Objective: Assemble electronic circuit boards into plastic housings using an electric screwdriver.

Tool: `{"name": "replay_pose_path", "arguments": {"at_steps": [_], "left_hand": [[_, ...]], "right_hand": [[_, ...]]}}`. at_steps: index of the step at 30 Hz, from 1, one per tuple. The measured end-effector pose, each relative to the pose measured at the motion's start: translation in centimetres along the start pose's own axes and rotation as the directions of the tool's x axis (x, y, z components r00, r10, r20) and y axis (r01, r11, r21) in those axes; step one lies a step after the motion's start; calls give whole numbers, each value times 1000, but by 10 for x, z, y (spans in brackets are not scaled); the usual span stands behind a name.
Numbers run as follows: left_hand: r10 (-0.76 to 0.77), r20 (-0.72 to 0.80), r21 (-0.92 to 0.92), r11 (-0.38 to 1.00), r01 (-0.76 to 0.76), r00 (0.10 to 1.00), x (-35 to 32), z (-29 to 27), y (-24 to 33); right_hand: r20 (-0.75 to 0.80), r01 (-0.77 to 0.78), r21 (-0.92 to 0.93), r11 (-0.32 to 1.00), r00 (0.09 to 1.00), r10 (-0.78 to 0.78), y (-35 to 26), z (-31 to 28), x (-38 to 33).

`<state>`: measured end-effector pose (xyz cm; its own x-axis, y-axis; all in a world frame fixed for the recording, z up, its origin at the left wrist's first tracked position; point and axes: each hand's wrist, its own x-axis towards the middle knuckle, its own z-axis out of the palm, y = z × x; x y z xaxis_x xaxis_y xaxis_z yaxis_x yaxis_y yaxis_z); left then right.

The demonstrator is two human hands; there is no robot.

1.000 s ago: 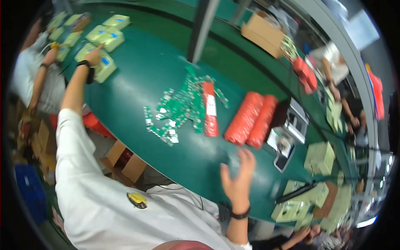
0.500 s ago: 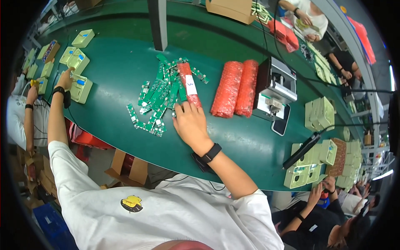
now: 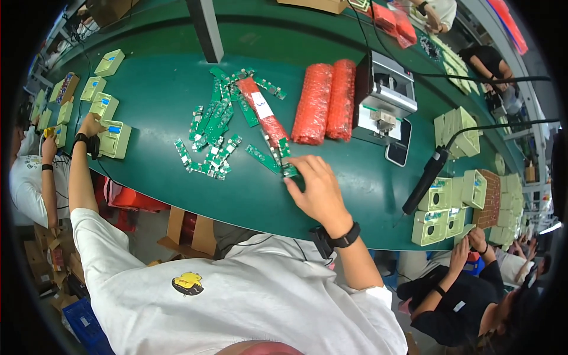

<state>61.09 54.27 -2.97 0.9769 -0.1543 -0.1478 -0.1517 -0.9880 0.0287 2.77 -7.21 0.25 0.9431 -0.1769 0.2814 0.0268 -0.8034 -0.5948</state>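
My left hand (image 3: 90, 125) is at the far left, its fingers closed on the upper edge of a pale green plastic housing (image 3: 120, 148). Another pale green housing (image 3: 105, 102) lies just beyond. In the middle, my right hand (image 3: 320, 192) pinches the end of a small green circuit board (image 3: 289, 170) between thumb and fingers. That board lies by the lower end of a red bubble-wrap strip (image 3: 273, 127) with a white label. A loose pile of green circuit boards (image 3: 218, 115) spreads to the left of the strip, and one separate board (image 3: 261, 158) lies near my right hand.
Two red bubble-wrap rolls (image 3: 312, 103) stand beside a grey and black bench device (image 3: 387, 89). A black pen-like tool (image 3: 426, 180) hangs on a cable at right. Stacked pale green housings (image 3: 435, 228) sit near the right edge. Other people work on both sides and across the bench.
My right hand has moved right and nearer me, drawing boards away from the pile. The red strip has tilted, its lower end shifting right. My left hand remains at the housing.
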Motion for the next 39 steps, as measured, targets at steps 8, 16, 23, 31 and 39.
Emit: {"name": "replay_pose_path", "arguments": {"at_steps": [8, 16, 23, 31, 39], "left_hand": [[466, -25, 228, 864, -448, 885, -62, -17, 6], [19, 53, -185, 983, -9, 998, -234, -71, 228], [196, 29, -262, 948, -182, 980, -407, -84, 435], [625, 69, -490, 700, -520, 778, -488, -15, 562], [614, 50, -354, 748, -561, 788, -518, 30, 631]], "right_hand": [[-68, -140, -247, 959, 990, 127, 59, -49, -62], [-82, -141, -331, 933, 989, 120, 75, -50, -93], [-169, -150, -315, 937, 981, 100, 92, -61, -100], [-98, 103, -276, 956, 986, -135, 110, -94, -109], [60, 135, -488, 862, 991, -121, 127, -125, -154]]}}
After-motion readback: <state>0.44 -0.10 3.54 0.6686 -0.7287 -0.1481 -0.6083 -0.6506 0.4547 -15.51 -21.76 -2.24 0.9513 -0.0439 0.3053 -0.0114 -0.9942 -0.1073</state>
